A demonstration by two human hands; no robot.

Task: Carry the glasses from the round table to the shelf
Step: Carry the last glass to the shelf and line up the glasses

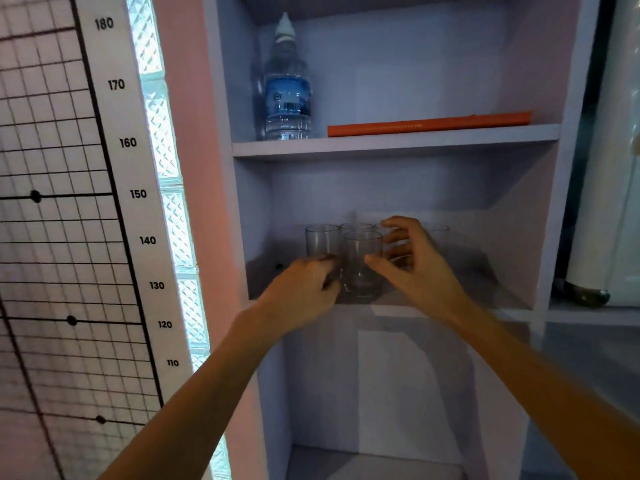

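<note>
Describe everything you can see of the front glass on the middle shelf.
The front glass is a clear, straight-sided tumbler with a thick base, apparently empty. It stands upright near the front edge of the middle shelf, ahead of the other glasses clustered behind it. The left hand rests against its lower left side; the right hand is spread open beside its right, thumb near the wall. Whether either grip truly touches it is unclear.

The right hand (412, 265) hides one glass (438, 233) at the back — only its rim shows. The left hand (304, 289) covers the bottom of another glass (322, 242).
</note>
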